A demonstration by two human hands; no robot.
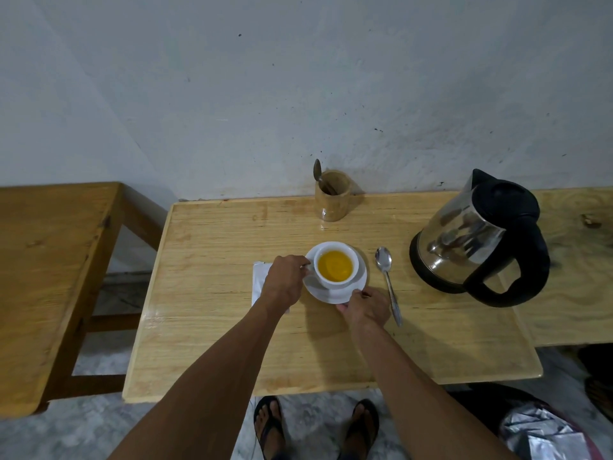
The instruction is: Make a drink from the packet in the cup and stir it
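Observation:
A white cup (354, 260) full of orange-yellow drink stands on a white saucer (325, 293) in the middle of the wooden table (232, 343). My left hand (285, 280) grips the cup's handle on its left side. My right hand (366, 308) pinches the saucer's near right rim. A metal spoon (387, 280) lies flat on the table just right of the saucer, bowl pointing away from me. A white packet (258, 277) lies under my left hand, mostly hidden by it.
A steel and black electric kettle (477, 240) stands at the right. A wooden holder (332, 195) with a spoon in it stands at the back by the wall. A second wooden table (43, 260) is at the left. Silver packets (544, 433) lie on the floor at lower right.

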